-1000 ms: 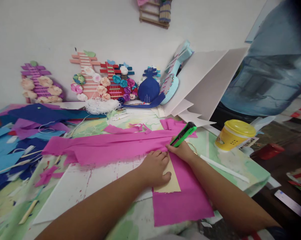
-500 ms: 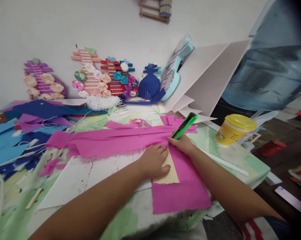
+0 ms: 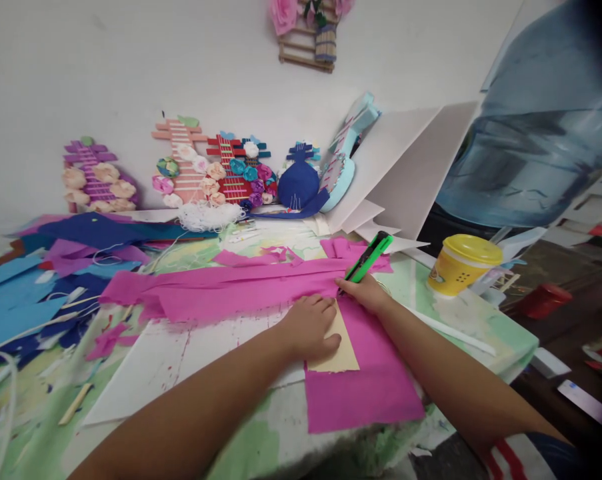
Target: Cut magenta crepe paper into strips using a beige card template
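Note:
My left hand [image 3: 313, 328] lies flat, fingers stretched out, on a pale yellow card [image 3: 341, 357]. The card rests on magenta crepe-like paper [image 3: 365, 400], and its upper part is hidden under the hand. In my right hand [image 3: 365, 293] is a green and black utility knife [image 3: 368, 259], gripped at a slant with its lower end at the card's top corner. The blade itself is too small to make out. A white board [image 3: 181, 357] with reddish marks lies partly beneath the paper and my left forearm.
Blue and purple scraps [image 3: 25, 287] are heaped at the left. Along the wall stand several flower-trimmed paper instruments [image 3: 181, 160]. A yellow lidded cup [image 3: 463, 267] sits at the table's right, near leaning white boards [image 3: 405, 167] and a large water bottle [image 3: 525, 133].
The view has tilted up slightly, so the background sits lower and more of the wall hanging shows. Both hands and the knife keep almost the same place on the card and paper.

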The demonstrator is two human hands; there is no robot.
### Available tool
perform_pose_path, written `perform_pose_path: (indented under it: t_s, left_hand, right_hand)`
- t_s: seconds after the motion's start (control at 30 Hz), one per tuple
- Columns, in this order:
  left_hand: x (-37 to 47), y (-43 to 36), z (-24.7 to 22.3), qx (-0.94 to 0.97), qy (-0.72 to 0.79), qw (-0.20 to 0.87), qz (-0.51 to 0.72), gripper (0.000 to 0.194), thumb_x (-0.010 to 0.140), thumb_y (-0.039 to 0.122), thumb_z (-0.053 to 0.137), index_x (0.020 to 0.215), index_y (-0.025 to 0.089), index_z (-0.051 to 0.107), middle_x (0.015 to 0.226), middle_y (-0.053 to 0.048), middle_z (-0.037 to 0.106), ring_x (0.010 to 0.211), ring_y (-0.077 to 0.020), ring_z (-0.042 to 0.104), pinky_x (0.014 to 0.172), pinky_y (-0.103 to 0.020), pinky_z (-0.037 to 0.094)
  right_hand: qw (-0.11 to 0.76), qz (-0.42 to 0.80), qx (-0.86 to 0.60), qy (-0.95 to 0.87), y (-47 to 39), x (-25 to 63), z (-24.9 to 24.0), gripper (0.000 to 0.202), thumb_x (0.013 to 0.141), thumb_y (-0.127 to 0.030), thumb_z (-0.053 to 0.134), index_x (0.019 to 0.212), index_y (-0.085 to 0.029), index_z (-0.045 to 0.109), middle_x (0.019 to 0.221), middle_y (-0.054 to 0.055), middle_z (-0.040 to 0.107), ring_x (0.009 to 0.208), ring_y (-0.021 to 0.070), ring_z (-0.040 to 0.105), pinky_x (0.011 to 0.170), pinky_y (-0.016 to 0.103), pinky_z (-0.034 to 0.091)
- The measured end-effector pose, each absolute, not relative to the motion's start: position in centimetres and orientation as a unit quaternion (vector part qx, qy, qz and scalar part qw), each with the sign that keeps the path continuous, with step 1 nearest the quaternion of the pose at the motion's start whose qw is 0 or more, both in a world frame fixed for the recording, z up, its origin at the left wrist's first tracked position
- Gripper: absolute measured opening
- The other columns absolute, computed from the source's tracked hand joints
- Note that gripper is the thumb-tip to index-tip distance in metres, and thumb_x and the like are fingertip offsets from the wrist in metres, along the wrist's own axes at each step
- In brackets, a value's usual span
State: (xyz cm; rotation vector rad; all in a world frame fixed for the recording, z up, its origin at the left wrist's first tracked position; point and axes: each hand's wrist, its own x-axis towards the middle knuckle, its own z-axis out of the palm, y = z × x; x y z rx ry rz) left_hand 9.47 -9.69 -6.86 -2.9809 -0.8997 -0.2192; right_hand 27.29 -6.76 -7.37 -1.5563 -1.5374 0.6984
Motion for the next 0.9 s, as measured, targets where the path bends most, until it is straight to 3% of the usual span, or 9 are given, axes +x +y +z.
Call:
perform_pose_path:
  t_s: [0.53, 0.9]
  left_hand:
    - [9.53, -9.74, -6.68, -0.955, -0.288, -0.003, -0.074, 0.054, 0.077, 0.041, 0.037, 0.119, 0.008, 0.044, 0.123, -0.013, 0.046, 0.110, -0.0271, 0.041, 0.093, -0.040, 0.030]
    - [9.47, -9.68, -6.91, -0.954, -0.293, 0.001, -0.067, 0.056, 0.077, 0.043, 0.036, 0.122, 0.009, 0.040, 0.126, -0.013, 0.044, 0.112, -0.0285, 0.038, 0.092, -0.041, 0.030]
  right_hand:
    - [0.382, 0.299, -0.607, -0.630, -6.30, 27.08, -7.31, 0.032, 0.054, -0.046, 0.063, 0.055, -0.017, 0.050, 0.052, -0.003, 0.052, 0.051, 0.0108, 0.046, 0.050, 0.024, 0.037]
    - [0.416, 0.313, -0.613, -0.595, -6.51, 27.22, -7.38, 0.030, 0.060, -0.046, 0.060, 0.061, -0.016, 0.054, 0.045, -0.002, 0.048, 0.045, 0.0097, 0.042, 0.046, 0.023, 0.035]
